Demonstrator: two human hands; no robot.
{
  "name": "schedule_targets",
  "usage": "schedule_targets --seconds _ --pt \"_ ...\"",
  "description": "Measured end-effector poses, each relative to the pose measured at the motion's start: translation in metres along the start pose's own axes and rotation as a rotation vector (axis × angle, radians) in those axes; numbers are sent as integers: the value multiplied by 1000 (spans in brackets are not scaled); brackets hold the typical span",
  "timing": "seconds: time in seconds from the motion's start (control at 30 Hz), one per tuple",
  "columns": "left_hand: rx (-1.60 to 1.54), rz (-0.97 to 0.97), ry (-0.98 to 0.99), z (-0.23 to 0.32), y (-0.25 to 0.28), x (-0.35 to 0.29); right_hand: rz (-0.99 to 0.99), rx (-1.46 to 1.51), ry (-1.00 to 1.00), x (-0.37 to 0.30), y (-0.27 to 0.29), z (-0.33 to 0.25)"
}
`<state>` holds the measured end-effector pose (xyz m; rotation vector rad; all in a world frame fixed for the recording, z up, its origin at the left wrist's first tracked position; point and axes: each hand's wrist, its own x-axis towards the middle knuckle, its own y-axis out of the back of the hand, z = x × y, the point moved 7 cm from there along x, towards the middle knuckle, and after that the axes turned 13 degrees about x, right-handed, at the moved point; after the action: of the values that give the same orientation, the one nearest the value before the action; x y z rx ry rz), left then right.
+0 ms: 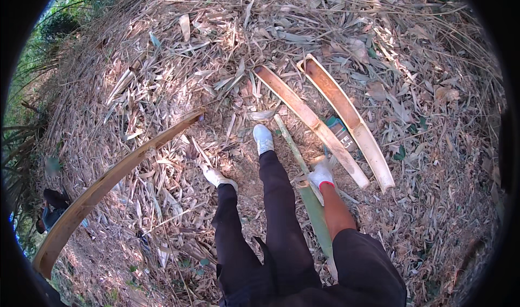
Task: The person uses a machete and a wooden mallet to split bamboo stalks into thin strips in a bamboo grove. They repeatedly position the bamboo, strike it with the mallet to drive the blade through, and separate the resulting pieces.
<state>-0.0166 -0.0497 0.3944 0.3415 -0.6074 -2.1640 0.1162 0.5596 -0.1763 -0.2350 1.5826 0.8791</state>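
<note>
In the head view, the right hand (322,175), in a white fabric glove with a red cuff, is lowered beside a slim, pale green pole (290,140) and the upper end of a wide, smooth green bamboo piece (315,215). The fingers of its grip look bent, but what they close on is hidden, so I cannot tell whether it is gripping anything. The left hand is out of sight, and its grip cannot be told.

Right of the pole, two split bamboo lengths, the nearer half (290,98) and the farther half (338,98), lie roughly side by side, hollow faces up like gutters, with pale rims and rusty-brown insides, each crossed by a joint. A dark and teal object (337,126) shows between them. At the left, a long, tan bamboo strip (119,170) slants toward the lower corner.

Dry, papery leaves and brittle stalks cover the ground (179,85) around the white shoes (264,139).
</note>
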Motion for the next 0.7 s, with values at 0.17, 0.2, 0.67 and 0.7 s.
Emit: schedule_targets --seconds 0.17,0.2,0.67,0.7 --pt "170 45 -106 -7 -37 -2 -59 -147 -17 81 -75 14" --pt "188 56 -118 -12 -37 -1 -52 -153 -12 92 -86 20" --pt "-131 3 -54 12 18 -56 242 191 115 -37 1 -37" --pt "-279 -23 31 9 16 -59 230 198 161 -58 19 -43"
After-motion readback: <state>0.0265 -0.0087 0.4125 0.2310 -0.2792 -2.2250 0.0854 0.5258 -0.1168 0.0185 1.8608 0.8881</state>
